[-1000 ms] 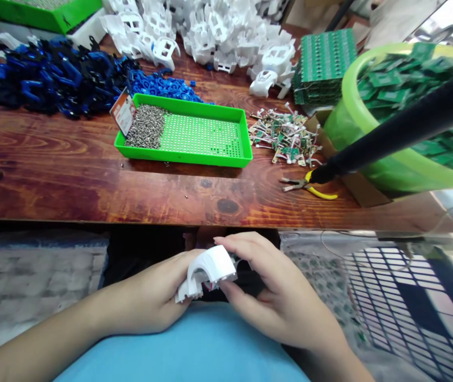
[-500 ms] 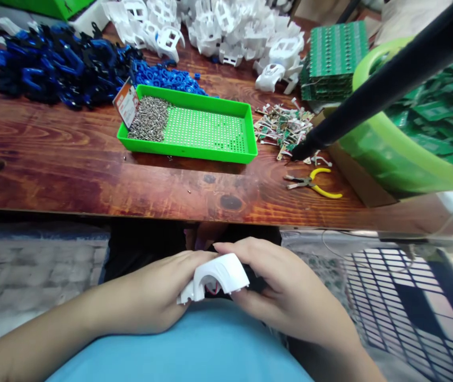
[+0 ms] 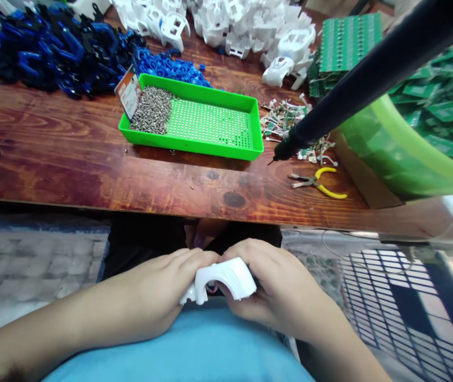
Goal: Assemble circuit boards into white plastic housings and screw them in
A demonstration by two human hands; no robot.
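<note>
A white plastic housing (image 3: 230, 278) with a curved cut-out is held between both hands, close to the blue shirt and below the table edge. My left hand (image 3: 163, 286) grips its left end, fingers curled over the far side. Around the right end closes my right hand (image 3: 274, 286), its thumb side under the part. A bit of red wire shows inside the cut-out. The far side of the housing and most fingertips are hidden.
A green tray (image 3: 194, 146) holds small screws and a card. Yellow-handled pliers (image 3: 318, 182) lie right of it. A dark rod-shaped tool (image 3: 330, 106) hangs over the table. Behind are blue-black parts (image 3: 51, 53), white housings (image 3: 250, 32) and green circuit boards (image 3: 349, 42).
My right hand has closed in nearer to my left hand, and the housing has shifted slightly right. The dark tool's tip appears further left, and the view has shifted a little.
</note>
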